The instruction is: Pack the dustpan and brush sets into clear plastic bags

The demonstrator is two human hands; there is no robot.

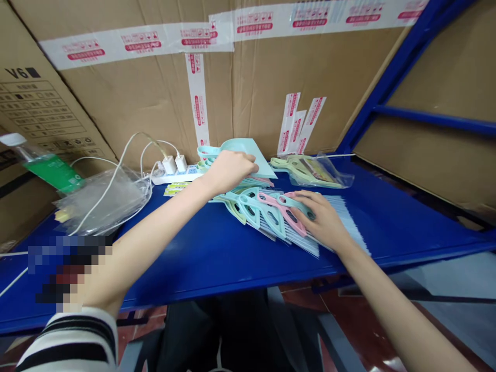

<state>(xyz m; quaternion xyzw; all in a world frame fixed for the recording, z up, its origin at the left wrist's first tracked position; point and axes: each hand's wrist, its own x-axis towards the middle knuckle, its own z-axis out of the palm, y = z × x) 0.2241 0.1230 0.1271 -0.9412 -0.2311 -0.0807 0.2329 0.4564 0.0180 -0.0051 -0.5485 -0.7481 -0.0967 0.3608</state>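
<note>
My left hand (234, 169) is closed at a light blue dustpan (260, 157), its fingers curled over the pan and the fingertips partly hidden. Below that hand lie more dustpans, of which only edges and loop handles show. My right hand (323, 219) curves round the rightmost hand brush (287, 200), a bluish one, at the end of an overlapping row. A pink hand brush (292, 219) lies just left of those fingers. Several light blue and green brushes fan out further left, bristles pointing toward me and to the right.
A bagged green dustpan set (313, 171) lies at the back right. Behind the dustpans is a white power strip (176, 174) with chargers and cables. Clear plastic bags (108, 199) and a green-labelled bottle (54, 168) are at left. Cardboard (155, 98) walls the blue table (186, 258).
</note>
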